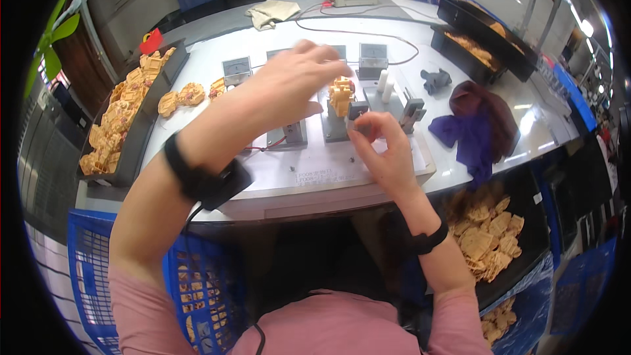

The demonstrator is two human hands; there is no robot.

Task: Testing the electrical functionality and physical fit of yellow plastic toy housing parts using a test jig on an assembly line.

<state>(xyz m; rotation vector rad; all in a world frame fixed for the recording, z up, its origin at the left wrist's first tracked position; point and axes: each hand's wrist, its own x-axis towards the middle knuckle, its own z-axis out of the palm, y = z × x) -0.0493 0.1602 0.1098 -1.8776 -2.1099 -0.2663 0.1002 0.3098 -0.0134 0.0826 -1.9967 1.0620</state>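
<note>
Pink shirt (335, 322) fills six o'clock. From eight, the left arm (210, 138) bends across the counter (230, 41), left hand (299, 80) palm-down near twelve, blurred fingers toward two; I cannot tell its grip. Right hand (386, 152), at three, curls thumb and forefinger toward ten beside a grey block (357, 111), pinch unclear. Tan part (342, 96) stands on the fixture (336, 130) toward one

Purp. cloth (472, 135) — grn. plant (66, 28), L.

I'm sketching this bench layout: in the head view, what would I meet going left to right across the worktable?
Long black tray → loose tan lattice-like pieces → left hand → right hand → purple cloth.
</note>
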